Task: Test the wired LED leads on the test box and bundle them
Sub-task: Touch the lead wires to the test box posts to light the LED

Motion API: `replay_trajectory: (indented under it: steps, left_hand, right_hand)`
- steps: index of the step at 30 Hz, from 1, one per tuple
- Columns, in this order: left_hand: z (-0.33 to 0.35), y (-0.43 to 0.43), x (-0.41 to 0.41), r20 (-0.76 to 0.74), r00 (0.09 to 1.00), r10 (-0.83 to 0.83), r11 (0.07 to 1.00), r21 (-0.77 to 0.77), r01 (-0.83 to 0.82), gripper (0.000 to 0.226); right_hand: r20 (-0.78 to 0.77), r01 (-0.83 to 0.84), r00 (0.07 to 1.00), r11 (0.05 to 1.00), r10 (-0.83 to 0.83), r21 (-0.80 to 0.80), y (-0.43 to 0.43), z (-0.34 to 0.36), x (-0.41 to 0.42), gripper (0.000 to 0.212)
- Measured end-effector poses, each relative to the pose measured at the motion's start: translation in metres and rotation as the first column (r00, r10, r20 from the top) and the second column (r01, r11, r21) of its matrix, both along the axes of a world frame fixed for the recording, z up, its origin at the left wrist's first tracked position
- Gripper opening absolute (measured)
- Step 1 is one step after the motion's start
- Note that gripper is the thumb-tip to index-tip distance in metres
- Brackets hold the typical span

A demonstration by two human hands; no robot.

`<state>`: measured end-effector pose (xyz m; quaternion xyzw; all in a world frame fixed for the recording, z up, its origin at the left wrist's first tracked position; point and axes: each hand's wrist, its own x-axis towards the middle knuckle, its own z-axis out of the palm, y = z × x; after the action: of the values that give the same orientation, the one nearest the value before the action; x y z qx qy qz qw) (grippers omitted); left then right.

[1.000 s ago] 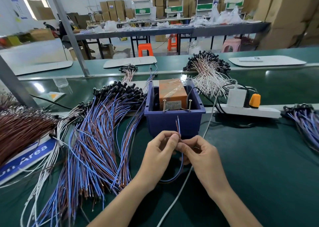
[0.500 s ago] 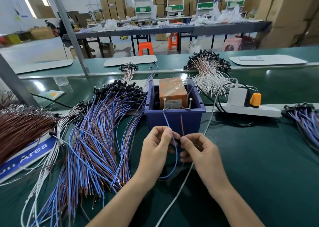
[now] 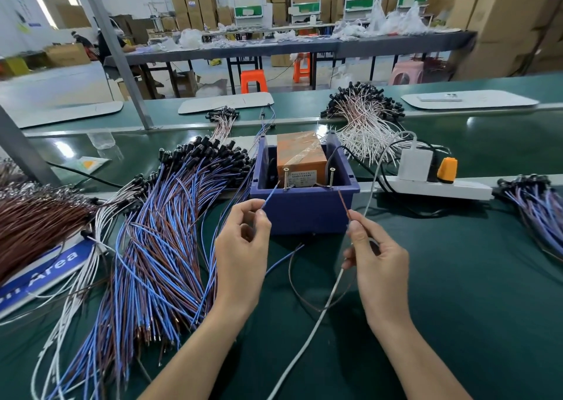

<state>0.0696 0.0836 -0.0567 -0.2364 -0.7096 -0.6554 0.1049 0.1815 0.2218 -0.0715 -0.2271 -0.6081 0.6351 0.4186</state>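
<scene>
A blue test box [image 3: 304, 207] stands in front of me on the green mat, with an orange block [image 3: 300, 153] inside and two upright screws [image 3: 285, 179] on its front rim. My left hand [image 3: 242, 247] pinches a blue wire [image 3: 269, 197] whose tip points at the left screw. My right hand [image 3: 376, 259] pinches a brown wire [image 3: 343, 200] whose tip points toward the right screw [image 3: 332, 177]. Both wires loop down between my hands. The LED end is hidden.
A big pile of blue and brown leads [image 3: 158, 241] lies left of the box, brown wire bundles [image 3: 33, 220] further left. A white power strip [image 3: 435, 186] with plugs sits right, more leads [image 3: 539, 211] at the far right, white leads [image 3: 365, 122] behind. A white cable [image 3: 307, 335] crosses the mat.
My hands have moved apart, spreading the blue and brown wire ends that were held together, and raised them toward the two screws on the box.
</scene>
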Motion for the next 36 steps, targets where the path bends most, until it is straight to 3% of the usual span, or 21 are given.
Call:
replay_trajectory:
  steps: [12, 36]
  left_hand:
    - [0.0053, 0.0042, 0.0007, 0.004, 0.997, 0.072, 0.997, 0.015, -0.072, 0.012]
    - [0.0040, 0.0081, 0.0072, 0.054, 0.999, -0.001, 1.000, -0.023, 0.002, 0.011]
  right_hand:
    - [-0.038, 0.079, 0.996, 0.996, -0.080, -0.029, 0.0025, 0.0043, -0.0046, 0.019]
    - [-0.025, 0.047, 0.999, 0.999, -0.047, 0.013, 0.0005, 0.0021, -0.0089, 0.022]
